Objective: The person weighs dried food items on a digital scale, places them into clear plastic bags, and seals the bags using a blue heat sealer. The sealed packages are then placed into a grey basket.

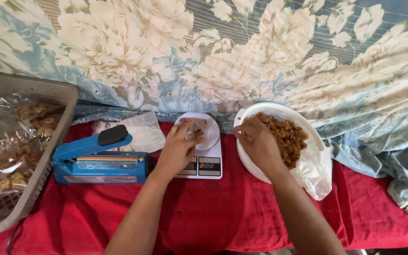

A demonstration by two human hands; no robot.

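Far left: grey basket [67, 94] with filled clear packets [17, 160] of snacks. Next, blue heat sealer [97, 160] on the red cloth [204, 212] of the table; stack of empty bags [142, 130] behind it.

Centre: white scale [204, 163]. Left hand [178, 148] on its pan, fingers curled loosely around a small clear bag [195, 127] partly filled with snacks.

Right: right hand [258, 141] inside white colander [308, 127], fingertips pinched among brown snacks [289, 139]; contents of the pinch not discernible.

Handling, judged: bag light, thin, limp, likely slippery; hold at the open mouth, not the belly. Snacks probably dry, brittle; light pinch only, no squeeze.
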